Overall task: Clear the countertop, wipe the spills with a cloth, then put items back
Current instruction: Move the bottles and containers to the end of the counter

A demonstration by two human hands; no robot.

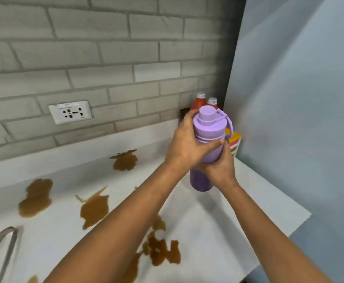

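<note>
A lilac water bottle (209,137) with a loop-handled lid is held upright near the bench's (238,201) far right corner. The left hand (184,144) wraps its fingers round the upper body; the right hand (221,166) grips lower down. Behind it stand two red sauce bottles (198,102) and a colourful box (235,142). Brown spills (94,209) blotch the white bench toward its left and near edges.

Sauce bottles (204,102) behind purple flask (210,135)
</note>
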